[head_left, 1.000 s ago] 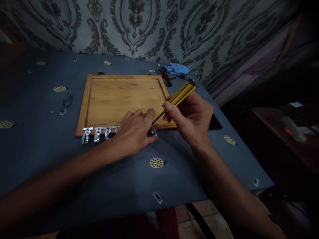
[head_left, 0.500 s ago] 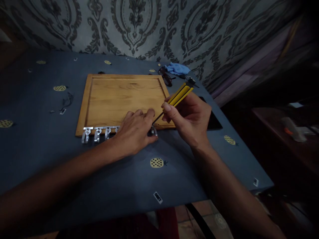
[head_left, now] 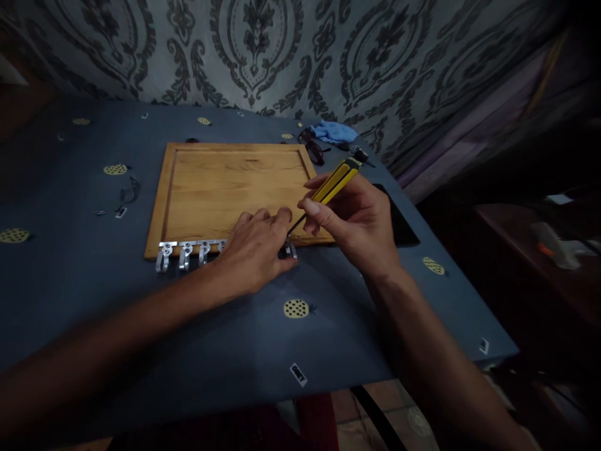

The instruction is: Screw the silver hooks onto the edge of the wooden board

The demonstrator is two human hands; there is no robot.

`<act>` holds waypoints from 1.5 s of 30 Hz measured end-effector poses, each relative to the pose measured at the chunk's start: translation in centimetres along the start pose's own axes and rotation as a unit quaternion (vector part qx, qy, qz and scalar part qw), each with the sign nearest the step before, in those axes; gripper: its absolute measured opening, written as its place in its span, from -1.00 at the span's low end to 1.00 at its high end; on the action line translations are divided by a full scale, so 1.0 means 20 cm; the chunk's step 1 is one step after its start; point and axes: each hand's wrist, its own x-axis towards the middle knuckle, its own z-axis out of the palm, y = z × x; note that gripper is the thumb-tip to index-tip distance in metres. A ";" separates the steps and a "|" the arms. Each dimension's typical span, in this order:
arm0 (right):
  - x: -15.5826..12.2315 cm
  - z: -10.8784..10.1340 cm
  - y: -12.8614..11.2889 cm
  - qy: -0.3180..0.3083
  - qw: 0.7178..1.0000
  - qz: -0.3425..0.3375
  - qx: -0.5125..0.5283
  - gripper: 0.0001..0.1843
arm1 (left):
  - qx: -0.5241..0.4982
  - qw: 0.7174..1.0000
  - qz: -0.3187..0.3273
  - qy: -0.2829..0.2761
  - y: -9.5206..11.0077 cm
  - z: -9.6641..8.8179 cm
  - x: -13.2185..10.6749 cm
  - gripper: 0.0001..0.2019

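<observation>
Table [head_left: 70, 282]: draped in dark blue cloth with yellow pineapple prints, set against patterned wallpaper.
Board [head_left: 235, 181]: pale wood with a raised rim, flat at mid-table.
Right hand [head_left: 359, 225]: fingers closed round the screwdriver [head_left: 334, 180], pen-style, over the board's near right corner.
Left hand [head_left: 256, 250]: palm down, fingers loosely spread, resting on the hooks [head_left: 184, 252].
Hooks: metal row along the board's near edge, partly under the left hand.
Screwdriver: yellow-and-black handle tilted up to the right, tip down beside the left fingertips.
Rag [head_left: 334, 131]: blue, crumpled by the wall.
Glasses [head_left: 313, 147]: dark, just beside the rag.
</observation>
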 end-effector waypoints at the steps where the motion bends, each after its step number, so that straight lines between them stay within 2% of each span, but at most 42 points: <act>1: 0.00 -0.01 -0.01 -0.016 1.000 0.006 -0.001 -0.62 | 0.000 1.000 0.002 0.000 0.00 0.00 0.00 -0.51; 4: 0.01 -0.03 -0.03 -0.041 0.999 0.009 -0.004 -0.65 | 0.003 1.000 0.009 0.009 -0.01 0.01 0.00 -0.51; 12: 0.00 0.01 0.01 0.012 0.999 -0.002 0.033 -0.71 | -0.003 1.000 0.015 0.018 -0.02 0.03 0.00 -0.47; 20: 0.02 -0.03 -0.02 -0.033 0.998 0.022 0.039 -0.66 | -0.002 1.000 0.013 0.001 -0.01 0.01 0.00 -0.49; 28: 0.02 0.00 0.03 0.020 0.999 -0.001 0.028 -0.68 | -0.009 1.000 0.013 0.001 -0.01 0.01 0.00 -0.48; 32: 0.02 -0.01 0.02 0.016 0.999 0.002 0.035 -0.69 | -0.015 1.000 0.013 0.004 -0.01 0.01 0.00 -0.48; 37: 0.03 -0.04 0.02 -0.019 0.999 0.028 0.033 -0.65 | -0.013 1.000 0.010 0.001 -0.01 0.01 0.00 -0.51; 45: 0.02 -0.01 0.04 0.021 0.999 0.023 0.034 -0.67 | -0.015 1.000 0.009 0.002 -0.01 0.01 0.00 -0.45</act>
